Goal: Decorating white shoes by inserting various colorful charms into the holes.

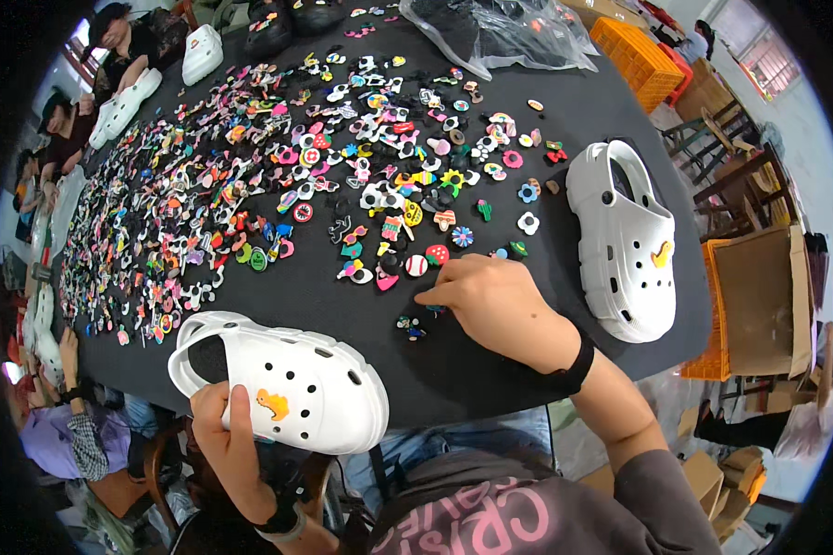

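My left hand (224, 435) grips a white clog (338, 393) at the near edge of the table, its thumb lying on the upper. Beside that thumb, an orange dinosaur-shaped charm (272, 404) sits on the clog among the round holes. My right hand (500, 305) is low over the black tabletop with its fingers curled down; a bit of blue-green shows under the fingertips, too covered to name. Just left of it lies a small dark blue and green charm (412, 327). Baseball (416, 265) and red strawberry (437, 253) charms lie just beyond the fingers.
A second white clog (620, 231) with a yellow-orange charm (662, 254) stands at the right. Loose colourful charms (241, 166) cover the table's left and middle. Far off are a clear plastic bag (500, 37), more white clogs (202, 54) and an orange crate (634, 60). Other people sit along the left.
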The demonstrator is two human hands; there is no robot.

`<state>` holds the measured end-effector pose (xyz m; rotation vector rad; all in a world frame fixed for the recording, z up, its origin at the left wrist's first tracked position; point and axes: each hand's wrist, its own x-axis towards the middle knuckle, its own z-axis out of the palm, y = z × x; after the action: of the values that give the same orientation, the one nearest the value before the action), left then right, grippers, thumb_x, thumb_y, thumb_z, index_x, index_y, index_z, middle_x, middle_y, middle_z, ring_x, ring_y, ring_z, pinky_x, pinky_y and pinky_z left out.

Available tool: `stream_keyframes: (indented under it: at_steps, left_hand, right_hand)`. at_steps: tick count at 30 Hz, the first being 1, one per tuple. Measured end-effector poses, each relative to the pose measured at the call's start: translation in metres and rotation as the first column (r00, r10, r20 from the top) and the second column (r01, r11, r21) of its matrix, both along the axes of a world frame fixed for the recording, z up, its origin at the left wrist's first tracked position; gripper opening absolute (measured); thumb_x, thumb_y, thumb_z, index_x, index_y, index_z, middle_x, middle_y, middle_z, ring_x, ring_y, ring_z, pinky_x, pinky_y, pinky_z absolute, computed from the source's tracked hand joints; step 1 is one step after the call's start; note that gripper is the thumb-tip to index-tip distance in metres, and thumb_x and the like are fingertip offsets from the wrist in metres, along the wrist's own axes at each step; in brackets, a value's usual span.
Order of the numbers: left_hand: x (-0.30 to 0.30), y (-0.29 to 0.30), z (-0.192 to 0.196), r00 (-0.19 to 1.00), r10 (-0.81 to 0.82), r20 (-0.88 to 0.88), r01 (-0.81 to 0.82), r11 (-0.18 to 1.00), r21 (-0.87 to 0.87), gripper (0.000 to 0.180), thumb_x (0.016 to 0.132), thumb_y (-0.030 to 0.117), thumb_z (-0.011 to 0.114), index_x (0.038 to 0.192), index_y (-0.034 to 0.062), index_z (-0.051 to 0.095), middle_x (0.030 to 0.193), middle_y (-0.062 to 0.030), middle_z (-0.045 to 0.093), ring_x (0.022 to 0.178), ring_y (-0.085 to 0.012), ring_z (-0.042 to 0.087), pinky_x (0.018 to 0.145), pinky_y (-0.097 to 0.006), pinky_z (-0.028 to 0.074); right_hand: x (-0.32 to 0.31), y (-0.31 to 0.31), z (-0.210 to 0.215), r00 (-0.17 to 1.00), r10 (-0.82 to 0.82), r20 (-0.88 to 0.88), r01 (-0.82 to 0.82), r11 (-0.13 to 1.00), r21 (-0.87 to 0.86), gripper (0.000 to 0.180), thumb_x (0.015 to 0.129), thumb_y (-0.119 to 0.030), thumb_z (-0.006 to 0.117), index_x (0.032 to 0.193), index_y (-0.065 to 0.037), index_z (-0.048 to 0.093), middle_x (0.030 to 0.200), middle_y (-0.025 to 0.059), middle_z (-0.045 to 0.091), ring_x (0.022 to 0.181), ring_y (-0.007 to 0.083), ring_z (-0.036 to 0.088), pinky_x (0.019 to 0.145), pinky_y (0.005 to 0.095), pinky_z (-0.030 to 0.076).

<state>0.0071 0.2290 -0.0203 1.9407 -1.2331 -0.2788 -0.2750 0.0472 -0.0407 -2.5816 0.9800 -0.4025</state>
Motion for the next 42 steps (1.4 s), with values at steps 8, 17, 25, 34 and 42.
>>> stream_keyframes:
  at_steps: [8,17,25,34,42]
  left_hand:
    - [0.004,0.003,-0.003,0.999,-0.022,-0.025,0.021,0.999,-0.026,0.010,0.087,0.005,0.063,0.088,-0.0041,0.060,0.085,-0.0099,0.060,0.086,-0.0218,0.052,0.080,-0.034,0.040]
    - [-0.005,-0.002,0.004,0.999,0.035,0.026,-0.037,0.999,0.040,0.012,0.086,0.007,0.063,0.088,-0.0057,0.062,0.087,-0.0128,0.062,0.088,-0.0254,0.056,0.081,-0.035,0.042]
    - [-0.004,0.002,0.001,1.000,0.001,0.010,0.000,0.997,-0.081,0.015,0.086,0.009,0.066,0.087,-0.0060,0.063,0.082,-0.0124,0.062,0.083,-0.0257,0.054,0.079,-0.036,0.041]
    - [-0.003,-0.002,-0.002,0.998,-0.012,0.061,0.018,0.994,-0.104,0.016,0.085,0.009,0.068,0.086,-0.0061,0.063,0.081,-0.0128,0.062,0.081,-0.0263,0.054,0.077,-0.037,0.041]
    - [-0.005,-0.002,0.000,0.999,-0.012,0.046,0.015,0.996,-0.085,0.019,0.087,0.011,0.067,0.087,-0.0072,0.063,0.084,-0.0143,0.063,0.085,-0.0270,0.055,0.080,-0.037,0.042]
  right_hand:
    - [0.003,0.001,0.005,0.990,-0.035,0.133,0.049,0.994,-0.102,0.027,0.075,-0.004,0.060,0.098,-0.011,0.071,0.087,0.0053,0.065,0.084,0.0249,0.064,0.071,0.0377,0.053]
    - [0.035,-0.013,0.014,0.994,0.108,0.001,-0.102,0.947,-0.303,0.024,0.074,-0.004,0.061,0.097,-0.006,0.065,0.091,0.0061,0.063,0.090,0.0243,0.061,0.077,0.0360,0.050]
    - [0.042,-0.027,0.015,0.983,0.077,0.169,-0.110,0.974,0.200,0.021,0.083,-0.010,0.068,0.103,-0.003,0.069,0.093,0.0129,0.071,0.085,0.0269,0.069,0.074,0.0350,0.054]
    - [0.034,-0.018,0.004,0.884,-0.199,0.422,-0.256,0.549,0.796,0.024,0.090,-0.004,0.063,0.114,0.001,0.064,0.097,0.0069,0.071,0.082,0.0104,0.066,0.071,0.0256,0.053]
    - [0.052,0.007,-0.006,0.975,-0.007,0.220,-0.053,0.963,0.265,0.015,0.083,-0.009,0.067,0.097,-0.004,0.066,0.081,0.0132,0.070,0.076,0.0298,0.069,0.065,0.0398,0.054]
